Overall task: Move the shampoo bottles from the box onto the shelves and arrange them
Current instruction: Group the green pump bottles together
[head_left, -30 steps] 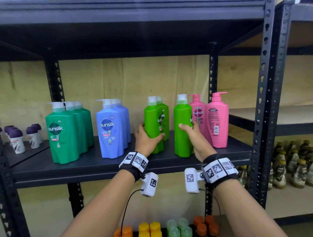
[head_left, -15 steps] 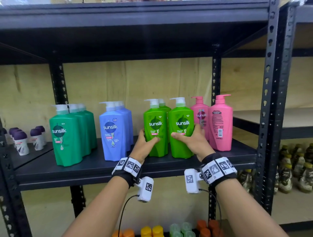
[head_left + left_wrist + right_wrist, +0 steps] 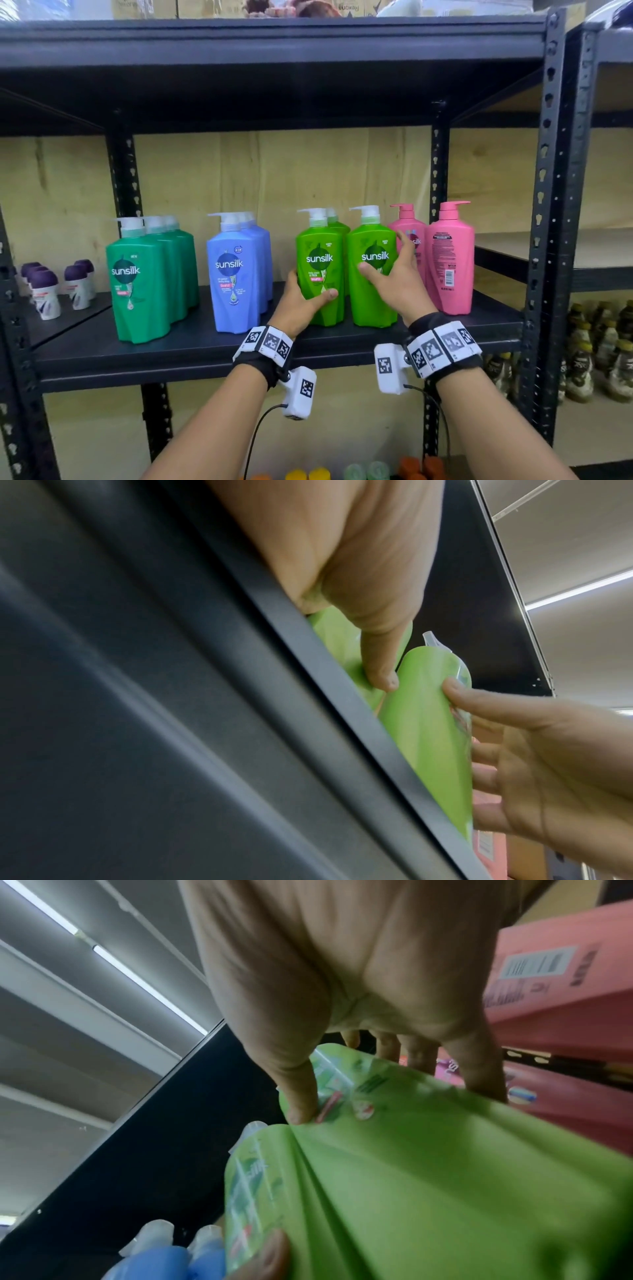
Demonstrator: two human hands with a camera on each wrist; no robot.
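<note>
Shampoo bottles are standing upright in colour groups on the dark shelf (image 3: pixel 191 346), labels mostly facing forward. From the person's left to right: a row of dark green bottles (image 3: pixel 140 284), a row of blue bottles (image 3: pixel 233 274), light green bottles, and two pink bottles (image 3: pixel 448 260), the front pink one showing its back label with barcode.

Left hand (image 3: pixel 301 305) is gripping the left light green bottle (image 3: pixel 318 270) low on its body, thumb lying across the front and fingers wrapping round the far side. This bottle is standing on the shelf, just beside its neighbour.

Right hand (image 3: pixel 400 277) is spreading over the right light green bottle (image 3: pixel 373 274); the thumb is touching the front label, and the straight fingers are reaching along the bottle's right side, between it and the pink bottles. The right wrist view is showing the fingers extended, not curling round.

A third light green bottle is standing behind the left one. Small purple-capped containers (image 3: pixel 44 291) are sitting on the adjoining shelf to the left.
</note>
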